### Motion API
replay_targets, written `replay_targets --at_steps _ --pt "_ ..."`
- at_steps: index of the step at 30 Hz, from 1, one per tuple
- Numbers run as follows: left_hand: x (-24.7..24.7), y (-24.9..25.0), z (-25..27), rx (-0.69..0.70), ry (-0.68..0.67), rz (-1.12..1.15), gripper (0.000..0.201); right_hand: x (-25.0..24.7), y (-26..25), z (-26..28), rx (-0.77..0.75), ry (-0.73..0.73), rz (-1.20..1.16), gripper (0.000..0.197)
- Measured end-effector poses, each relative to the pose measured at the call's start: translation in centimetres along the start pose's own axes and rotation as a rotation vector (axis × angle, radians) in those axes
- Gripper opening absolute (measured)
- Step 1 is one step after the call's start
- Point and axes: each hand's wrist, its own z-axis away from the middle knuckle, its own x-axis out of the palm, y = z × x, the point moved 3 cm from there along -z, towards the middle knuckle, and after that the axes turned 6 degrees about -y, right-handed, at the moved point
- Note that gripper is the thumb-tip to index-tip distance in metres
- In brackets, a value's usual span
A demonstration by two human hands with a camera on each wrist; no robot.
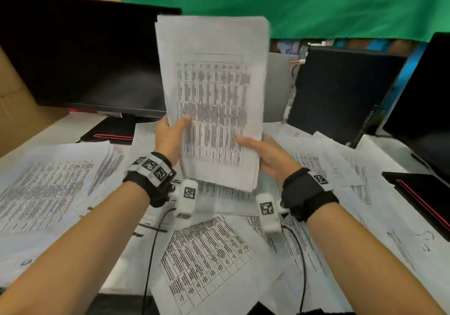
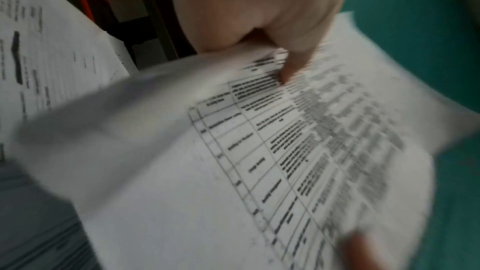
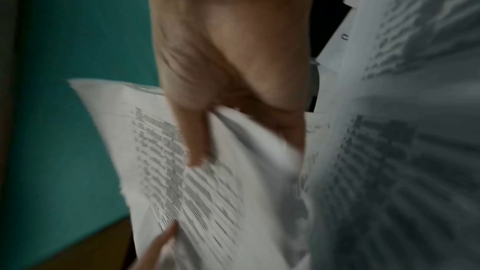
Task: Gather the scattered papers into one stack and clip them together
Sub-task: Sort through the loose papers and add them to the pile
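Holding the stack (image 1: 211,100) upright above the desk (image 1: 48,129), left hand (image 1: 170,137) and right hand (image 1: 265,154) each pinching a lower side edge, thumb in front and fingers behind, probably to square the edges. Leaves loose sheets (image 1: 207,261) lying below, ungathered; no clip spotted, though blur hides small things.

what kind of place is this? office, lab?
Likely an office-style desk staged for recording: dark monitor, a dark computer case, printed papers all over the desk, and a green backdrop behind.
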Motion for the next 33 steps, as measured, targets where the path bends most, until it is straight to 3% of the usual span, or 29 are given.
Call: replay_targets --at_steps 1,3,5,7,10,15,18,23,27,30,31,33 --pt "-0.1 -0.3 -0.6 -0.033 -0.038 0.023 0.022 -0.3 0.5 0.1 0.042 0.019 0.065 0.042" --pt "0.2 -1.2 -1.0 -0.187 -0.203 -0.001 0.045 -0.9 1.4 0.5 0.061 0.096 0.071 0.034" --pt "1.2 -2.1 -0.6 -0.266 -0.317 -0.114 0.044 -1.1 2.2 0.6 0.049 0.165 0.026 0.031" --pt "1.2 -2.8 -0.8 -0.25 -0.232 -0.177 0.035 -1.3 3.0 0.6 0.103 0.214 0.053 0.034" --pt "-0.5 -3.3 -1.6 -0.185 -0.23 -0.361 0.024 -2.2 4.2 1.0 0.213 0.299 0.153 0.034" --pt "-8.0 -2.4 -3.6 -0.305 0.072 -0.987 0.066 -4.0 6.1 2.1 0.405 0.344 0.302 0.018" --pt "-10.6 -2.7 -3.6 -0.504 -0.003 -1.197 0.077 -4.2 7.4 2.2 0.504 0.313 0.363 0.015" --pt "-11.7 -3.8 -2.4 -0.578 -0.224 -1.511 0.043 -3.6 8.0 2.1 0.495 0.229 0.262 0.02" --pt "-11.9 -1.7 -2.9 -0.387 -0.1 -1.595 0.032 -3.0 8.0 2.7 0.494 0.173 0.227 0.024" --pt "-9.7 4.0 -2.3 -0.051 0.107 -1.547 0.027 -3.1 8.2 2.7 0.5 0.169 0.195 0.019" --pt "-8.4 6.5 -1.6 0.095 0.138 -1.544 0.025 -3.3 8.5 2.4 0.496 0.173 0.204 0.029" --pt "-5.7 11.4 0.2 0.409 0.171 -1.498 0.02 -3.2 7.4 2.1 0.431 0.249 0.373 0.067"
